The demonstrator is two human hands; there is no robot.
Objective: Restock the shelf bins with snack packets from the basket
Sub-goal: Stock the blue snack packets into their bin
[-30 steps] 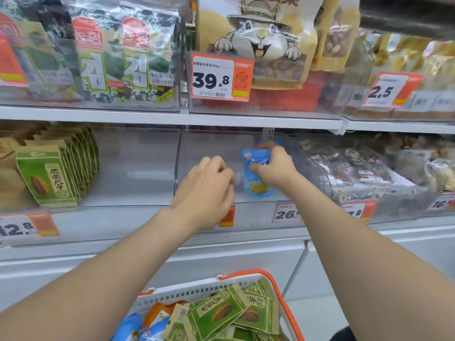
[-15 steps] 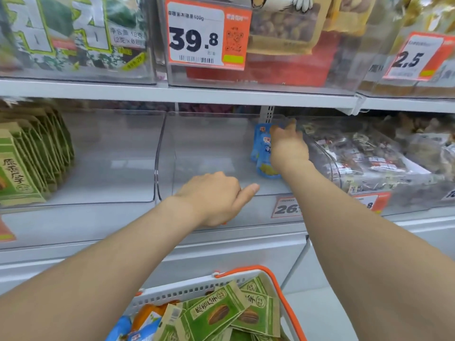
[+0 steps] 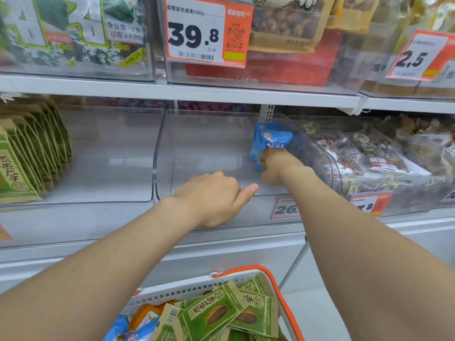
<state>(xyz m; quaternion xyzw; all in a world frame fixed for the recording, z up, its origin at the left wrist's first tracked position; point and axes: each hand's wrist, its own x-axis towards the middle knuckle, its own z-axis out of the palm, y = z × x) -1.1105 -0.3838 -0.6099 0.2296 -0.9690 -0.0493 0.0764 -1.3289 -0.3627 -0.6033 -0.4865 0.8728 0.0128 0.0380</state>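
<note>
– Bins first: what is in them?
– The middle clear bin (image 3: 162,148) holds only two blue packets (image 3: 267,130), upright at its right wall. The left bin (image 3: 110,134) has a row of green packets (image 3: 24,156) standing one behind another. The right bin (image 3: 327,156) is heaped with small clear-wrapped snacks (image 3: 374,156).
– And the basket?
– The basket (image 3: 278,286) (white, with an orange rim) sits below the shelf. In it lie green seed packets (image 3: 216,313), with an orange packet (image 3: 147,316) and blue ones (image 3: 118,328) under them.
– What about the grip?
– The right hand (image 3: 278,166) reaches into the middle bin, its grip closed on the lower part of the front blue packet. The left hand (image 3: 211,198) hangs at the bin's front lip, fingers curled under, thumb pointing out; nothing shows in it.
– Can any writing be read?
– Above, an orange-and-white price tag (image 3: 197,33) reads 39.8 and 500g, and another tag (image 3: 416,57) reads 2.5. Under the middle bin a label (image 3: 285,209) starts with 26; the arm hides the rest. The blue packet carries white Chinese characters. The green ones show a seed picture and Chinese lettering.
</note>
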